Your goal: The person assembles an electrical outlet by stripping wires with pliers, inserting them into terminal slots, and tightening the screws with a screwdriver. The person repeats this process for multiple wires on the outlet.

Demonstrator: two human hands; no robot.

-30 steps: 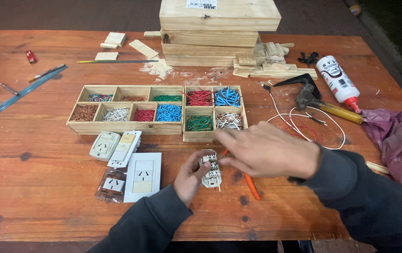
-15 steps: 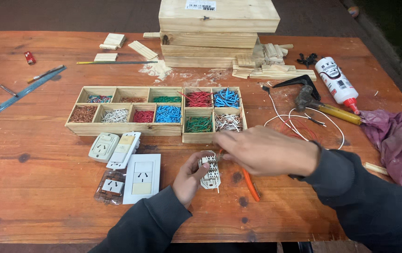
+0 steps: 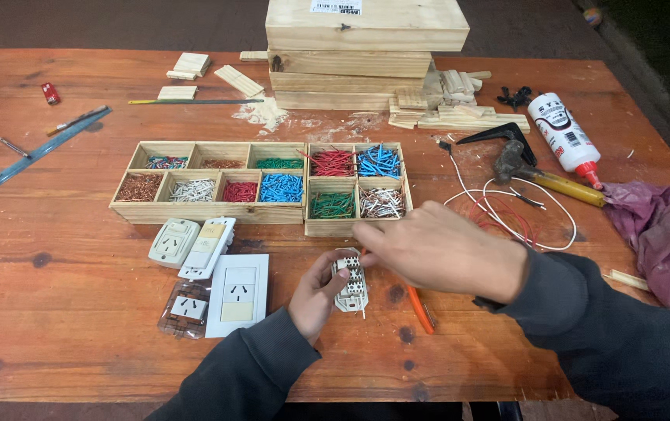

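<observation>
Near the front edge of the desk [image 3: 54, 312], a little right of its middle, the left hand [image 3: 315, 296] cups a small white socket module [image 3: 350, 281], fingers curled round its left side and holding it just above the wood. The right hand [image 3: 436, 253] comes across from the right with its fingers drawn together at the module's top edge; whether they pinch a wire there is hard to tell, since the knuckles hide the tips. An orange-handled tool [image 3: 421, 308] lies on the desk just under the right wrist. Left of the module sit a white wall plate [image 3: 237, 295], a clear-packed socket [image 3: 185, 308] and two more white switch pieces [image 3: 193, 243]. Behind the hands, toward the desk's middle, stands a wooden tray [image 3: 210, 212] of compartments filled with red, blue, green, white and copper wire cuttings. Toward the right edge lie loose white and red wires [image 3: 506, 210], a hammer [image 3: 542, 175], a glue bottle [image 3: 563, 136] and a purple cloth [image 3: 662, 234]. Stacked wooden boxes [image 3: 366, 47] stand at the back edge.
</observation>
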